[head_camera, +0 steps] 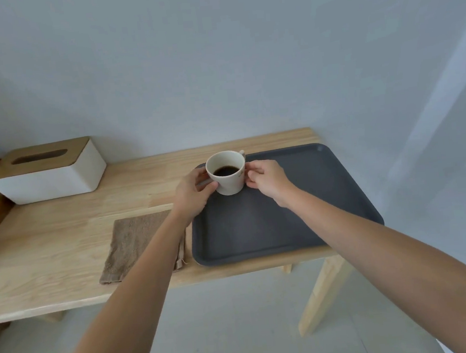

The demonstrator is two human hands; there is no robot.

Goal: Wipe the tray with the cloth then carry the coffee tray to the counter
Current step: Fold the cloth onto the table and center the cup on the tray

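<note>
**Inspector:** Start with the tray. Where is it?

**Assistant:** The dark grey tray (pixel 273 223) lies flat at the right end of the wooden table (pixel 62 249). Its right corner reaches just past the table's right edge. Its inner surface looks bare apart from one item.

**Inspector:** That item?

**Assistant:** A cream cup (pixel 227 174) holding dark coffee (pixel 225 170). It is upright over the far left corner of the tray. Whether its base touches the tray or is slightly raised, I cannot tell.

**Inspector:** Hands?

**Assistant:** Both are on the cup. The left hand (pixel 192 196) wraps the cup's left side, thumb against the wall. The right hand (pixel 266 178) closes its fingers on the right side, below the handle, which points away toward the wall. Each grip is narrow, closed on the cup. Both forearms are bare and extend from the near edge of the view.

**Inspector:** The cloth?

**Assistant:** A brown cloth (pixel 135 242) lies folded flat on the table, just beside the tray's left edge. The left forearm crosses over its right part. No hand touches it.

**Inspector:** Anything else on the table?

**Assistant:** A white tissue box (pixel 55 179) with a wooden lid, at the far left, well apart from the tray. A pale wall (pixel 215 64) stands behind the table.
</note>
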